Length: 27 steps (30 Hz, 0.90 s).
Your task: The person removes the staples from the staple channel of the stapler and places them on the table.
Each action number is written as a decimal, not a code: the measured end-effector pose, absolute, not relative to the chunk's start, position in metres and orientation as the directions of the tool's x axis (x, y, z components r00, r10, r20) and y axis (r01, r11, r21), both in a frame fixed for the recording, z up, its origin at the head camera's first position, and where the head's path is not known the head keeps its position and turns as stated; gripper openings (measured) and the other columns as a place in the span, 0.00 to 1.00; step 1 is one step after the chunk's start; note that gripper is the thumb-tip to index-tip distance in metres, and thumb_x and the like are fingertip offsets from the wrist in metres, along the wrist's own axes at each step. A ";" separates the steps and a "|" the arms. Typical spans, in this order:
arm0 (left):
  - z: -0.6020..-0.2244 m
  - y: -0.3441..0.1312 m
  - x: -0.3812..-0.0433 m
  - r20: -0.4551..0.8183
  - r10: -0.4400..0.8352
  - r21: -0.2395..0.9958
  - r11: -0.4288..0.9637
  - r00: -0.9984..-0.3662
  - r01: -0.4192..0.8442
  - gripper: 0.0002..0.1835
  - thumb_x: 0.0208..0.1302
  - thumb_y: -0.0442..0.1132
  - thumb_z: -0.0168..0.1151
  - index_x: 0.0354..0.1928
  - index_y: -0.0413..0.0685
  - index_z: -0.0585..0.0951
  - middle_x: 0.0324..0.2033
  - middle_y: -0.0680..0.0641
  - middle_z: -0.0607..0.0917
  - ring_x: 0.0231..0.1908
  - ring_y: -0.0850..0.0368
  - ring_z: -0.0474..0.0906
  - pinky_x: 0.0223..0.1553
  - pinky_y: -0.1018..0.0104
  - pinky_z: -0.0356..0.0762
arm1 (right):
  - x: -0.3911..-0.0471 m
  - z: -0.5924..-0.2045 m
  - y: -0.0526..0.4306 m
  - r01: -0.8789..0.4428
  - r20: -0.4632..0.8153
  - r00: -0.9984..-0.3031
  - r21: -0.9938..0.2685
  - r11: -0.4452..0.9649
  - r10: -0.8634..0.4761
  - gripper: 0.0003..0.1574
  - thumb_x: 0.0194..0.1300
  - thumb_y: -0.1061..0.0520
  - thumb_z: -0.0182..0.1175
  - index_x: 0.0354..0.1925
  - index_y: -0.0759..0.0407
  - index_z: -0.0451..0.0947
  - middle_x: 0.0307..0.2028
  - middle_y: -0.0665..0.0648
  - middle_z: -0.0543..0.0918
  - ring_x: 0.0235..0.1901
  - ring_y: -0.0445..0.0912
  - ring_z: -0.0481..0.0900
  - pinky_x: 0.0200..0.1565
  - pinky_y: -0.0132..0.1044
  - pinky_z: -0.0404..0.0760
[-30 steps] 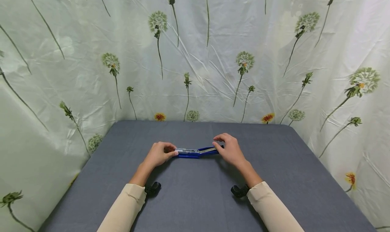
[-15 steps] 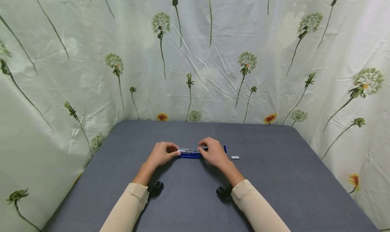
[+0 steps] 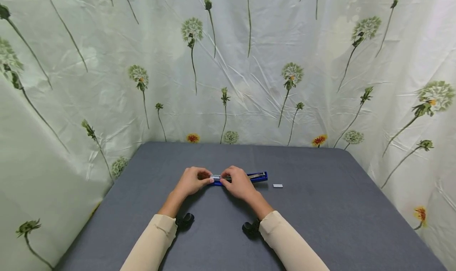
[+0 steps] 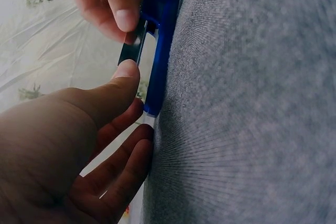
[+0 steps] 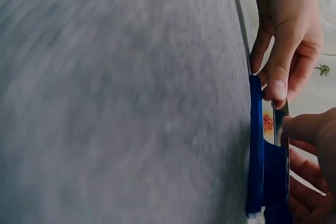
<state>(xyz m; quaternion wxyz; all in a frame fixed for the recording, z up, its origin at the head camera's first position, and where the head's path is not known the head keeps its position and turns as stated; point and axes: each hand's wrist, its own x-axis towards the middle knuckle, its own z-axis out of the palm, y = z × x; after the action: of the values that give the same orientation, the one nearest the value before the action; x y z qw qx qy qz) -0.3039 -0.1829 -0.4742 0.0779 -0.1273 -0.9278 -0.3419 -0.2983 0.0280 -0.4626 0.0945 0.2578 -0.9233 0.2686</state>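
Observation:
An opened-out blue stapler (image 3: 258, 177) lies on the grey table, its top arm swung back to the right and its metal staple channel showing. The left hand (image 3: 190, 182) pinches the channel's left end between thumb and index finger; its other fingers curl below near the cloth in the left wrist view. Close beside it, the right hand (image 3: 238, 182) has thumb and fingers on the same channel, hiding the stapler's middle in the head view. The blue base (image 5: 255, 171) runs along the table in the right wrist view.
Right of the stapler lies a small pale strip (image 3: 278, 186), like a row of staples. The grey tabletop (image 3: 320, 223) ends at the back against a curtain (image 3: 249, 85) printed with dandelions.
My right hand has moved left from the stapler's swung-back arm to the channel beside my left hand. The pale strip came into view as it left. My left hand keeps its grip.

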 end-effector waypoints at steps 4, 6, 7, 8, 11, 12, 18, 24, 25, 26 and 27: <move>-0.475 -0.183 -0.305 0.223 0.185 0.622 0.729 -0.957 0.286 0.08 0.56 0.51 0.72 0.37 0.63 0.87 0.30 0.61 0.87 0.31 0.68 0.81 0.39 0.61 0.79 | -0.298 -0.465 0.023 -0.505 0.288 -0.863 -0.437 0.744 -0.416 0.09 0.66 0.48 0.63 0.41 0.49 0.85 0.42 0.49 0.83 0.46 0.45 0.81 0.49 0.42 0.79; -0.475 -0.183 -0.305 0.216 0.184 0.625 0.728 -0.959 0.281 0.07 0.56 0.51 0.72 0.37 0.63 0.87 0.30 0.61 0.87 0.31 0.68 0.81 0.39 0.61 0.79 | -0.298 -0.466 0.020 -0.494 0.287 -0.869 -0.453 0.742 -0.403 0.09 0.66 0.49 0.63 0.40 0.50 0.85 0.42 0.49 0.83 0.46 0.46 0.81 0.49 0.43 0.79; -0.475 -0.183 -0.305 0.213 0.181 0.628 0.727 -0.960 0.277 0.07 0.56 0.51 0.72 0.36 0.63 0.87 0.29 0.61 0.87 0.31 0.67 0.81 0.39 0.61 0.79 | -0.298 -0.466 0.020 -0.488 0.291 -0.872 -0.463 0.740 -0.393 0.09 0.65 0.50 0.64 0.40 0.50 0.86 0.42 0.49 0.83 0.47 0.46 0.81 0.49 0.43 0.79; -0.475 -0.183 -0.305 0.210 0.180 0.630 0.727 -0.961 0.274 0.07 0.56 0.51 0.72 0.36 0.63 0.87 0.29 0.61 0.87 0.30 0.67 0.81 0.39 0.61 0.79 | -0.298 -0.466 0.019 -0.482 0.296 -0.875 -0.473 0.737 -0.383 0.08 0.65 0.50 0.64 0.40 0.50 0.86 0.42 0.49 0.83 0.46 0.46 0.81 0.49 0.43 0.79; -0.474 -0.183 -0.304 0.205 0.173 0.630 0.729 -0.963 0.266 0.06 0.56 0.51 0.72 0.36 0.63 0.87 0.29 0.61 0.87 0.30 0.67 0.80 0.38 0.62 0.78 | -0.298 -0.467 0.017 -0.463 0.317 -0.884 -0.500 0.731 -0.343 0.07 0.64 0.50 0.65 0.38 0.49 0.86 0.40 0.48 0.84 0.45 0.46 0.82 0.49 0.43 0.79; -0.474 -0.183 -0.304 0.205 0.170 0.630 0.731 -0.964 0.263 0.06 0.56 0.51 0.72 0.36 0.64 0.87 0.29 0.61 0.87 0.30 0.67 0.80 0.38 0.62 0.78 | -0.298 -0.468 0.017 -0.456 0.322 -0.887 -0.504 0.734 -0.330 0.06 0.64 0.50 0.66 0.37 0.48 0.86 0.40 0.48 0.84 0.45 0.45 0.82 0.48 0.42 0.79; -0.474 -0.183 -0.303 0.208 0.174 0.629 0.730 -0.963 0.267 0.07 0.56 0.51 0.72 0.36 0.63 0.87 0.30 0.60 0.87 0.31 0.66 0.81 0.39 0.62 0.79 | -0.297 -0.469 0.013 -0.425 0.340 -0.900 -0.541 0.726 -0.274 0.07 0.61 0.46 0.68 0.36 0.45 0.84 0.38 0.46 0.84 0.41 0.43 0.82 0.45 0.40 0.79; -0.475 -0.183 -0.304 0.217 0.176 0.616 0.739 -0.960 0.275 0.09 0.57 0.52 0.71 0.38 0.62 0.88 0.31 0.60 0.87 0.32 0.67 0.81 0.39 0.62 0.79 | -0.296 -0.466 0.009 -0.425 0.360 -0.897 -0.535 0.730 -0.258 0.07 0.61 0.47 0.68 0.36 0.46 0.82 0.36 0.47 0.84 0.37 0.42 0.82 0.41 0.40 0.79; -0.475 -0.183 -0.305 0.219 0.178 0.614 0.739 -0.959 0.277 0.09 0.57 0.52 0.71 0.38 0.62 0.88 0.30 0.60 0.87 0.31 0.67 0.81 0.39 0.62 0.79 | -0.296 -0.466 0.008 -0.422 0.360 -0.897 -0.528 0.737 -0.256 0.07 0.61 0.47 0.68 0.36 0.46 0.82 0.35 0.47 0.84 0.37 0.42 0.82 0.41 0.39 0.79; -0.475 -0.183 -0.305 0.220 0.179 0.613 0.739 -0.959 0.279 0.09 0.57 0.52 0.71 0.38 0.62 0.88 0.30 0.60 0.87 0.31 0.67 0.81 0.39 0.62 0.79 | -0.296 -0.465 0.008 -0.425 0.363 -0.895 -0.518 0.742 -0.259 0.08 0.61 0.47 0.68 0.36 0.47 0.82 0.36 0.48 0.84 0.37 0.43 0.82 0.41 0.40 0.79; -0.475 -0.183 -0.306 0.220 0.180 0.612 0.740 -0.959 0.280 0.09 0.56 0.52 0.71 0.38 0.62 0.88 0.30 0.60 0.87 0.31 0.67 0.81 0.39 0.62 0.79 | -0.297 -0.465 0.007 -0.426 0.361 -0.894 -0.510 0.747 -0.264 0.09 0.61 0.47 0.68 0.38 0.48 0.82 0.36 0.48 0.84 0.37 0.43 0.82 0.41 0.40 0.79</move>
<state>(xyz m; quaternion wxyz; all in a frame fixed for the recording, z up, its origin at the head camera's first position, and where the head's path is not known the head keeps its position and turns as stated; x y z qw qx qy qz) -0.3059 -0.1833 -0.4751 0.0735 -0.1237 -0.9298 -0.3389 -0.2968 0.0070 -0.4653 0.1343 0.1865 -0.9249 0.3028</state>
